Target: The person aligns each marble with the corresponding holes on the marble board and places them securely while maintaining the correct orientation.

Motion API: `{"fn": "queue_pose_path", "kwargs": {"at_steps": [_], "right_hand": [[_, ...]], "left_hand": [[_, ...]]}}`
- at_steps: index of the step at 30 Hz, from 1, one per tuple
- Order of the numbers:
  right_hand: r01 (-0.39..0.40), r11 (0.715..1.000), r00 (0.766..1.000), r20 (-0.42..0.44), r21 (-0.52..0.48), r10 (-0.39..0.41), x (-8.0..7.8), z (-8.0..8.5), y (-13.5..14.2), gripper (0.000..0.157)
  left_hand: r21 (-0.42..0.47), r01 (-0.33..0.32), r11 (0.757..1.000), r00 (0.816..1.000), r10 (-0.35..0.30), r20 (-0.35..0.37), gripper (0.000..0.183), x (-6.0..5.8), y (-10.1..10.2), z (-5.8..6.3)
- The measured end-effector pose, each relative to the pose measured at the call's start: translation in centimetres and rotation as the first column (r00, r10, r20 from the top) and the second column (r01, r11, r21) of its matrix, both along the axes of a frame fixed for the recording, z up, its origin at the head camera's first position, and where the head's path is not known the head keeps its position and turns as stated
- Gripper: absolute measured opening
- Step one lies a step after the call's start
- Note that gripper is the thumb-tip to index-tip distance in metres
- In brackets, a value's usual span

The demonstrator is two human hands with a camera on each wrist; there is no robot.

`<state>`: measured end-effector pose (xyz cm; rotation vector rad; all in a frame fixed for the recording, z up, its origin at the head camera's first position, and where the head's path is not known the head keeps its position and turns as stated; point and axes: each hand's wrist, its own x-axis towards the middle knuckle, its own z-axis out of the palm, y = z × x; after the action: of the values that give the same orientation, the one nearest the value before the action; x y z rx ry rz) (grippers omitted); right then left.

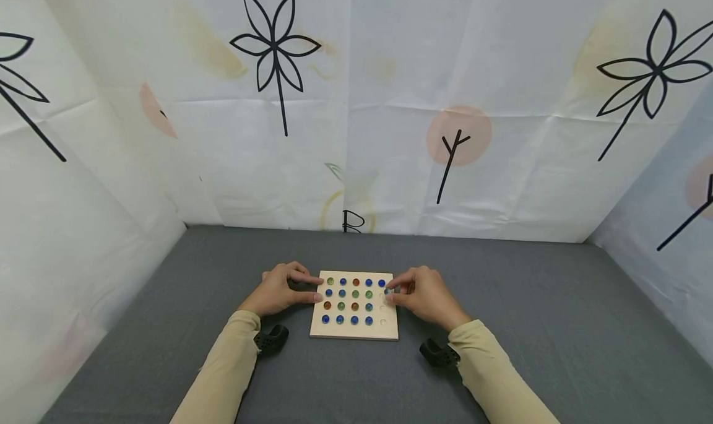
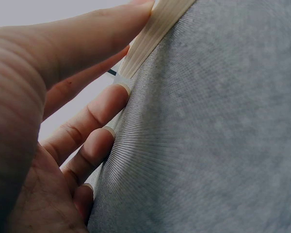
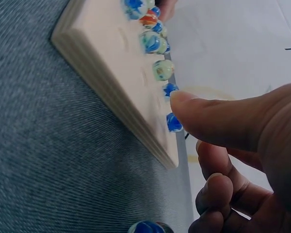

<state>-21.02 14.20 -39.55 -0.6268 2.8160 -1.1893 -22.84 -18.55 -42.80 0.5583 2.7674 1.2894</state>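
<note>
A pale wooden board (image 1: 353,331) lies on the grey cloth, with rows of glass marbles in blue, green and red set in its dimples. Bare dimples show in the right-hand column. My left hand (image 1: 283,291) touches the board's left edge with extended thumb and forefinger; the left wrist view shows its thumb (image 2: 102,34) against the layered wood. On the other side, my right hand (image 1: 426,295) pinches a blue marble (image 3: 169,90) between thumb and forefinger, at the second row's right end. Its other fingers (image 3: 216,191) curl in below the thumb.
Grey cloth (image 1: 501,288) covers the table around the board. White patterned sheets (image 1: 390,164) hang at the back and sides. Black wrist devices (image 1: 272,339) sit on both wrists. A blue rounded object (image 3: 148,227) is cut off at the right wrist view's lower edge.
</note>
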Motion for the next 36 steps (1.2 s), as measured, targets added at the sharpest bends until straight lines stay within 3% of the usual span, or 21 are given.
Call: {"fn": "queue_pose_path", "kwargs": {"at_steps": [36], "right_hand": [[0.072,0.996,0.997,-0.005,0.047,-0.071,0.4,-0.7,-1.5,0.014]], "left_hand": [[-0.009,-0.009,1.000,1.000,0.009,0.002,0.037,0.0,-0.1,-0.2]]}}
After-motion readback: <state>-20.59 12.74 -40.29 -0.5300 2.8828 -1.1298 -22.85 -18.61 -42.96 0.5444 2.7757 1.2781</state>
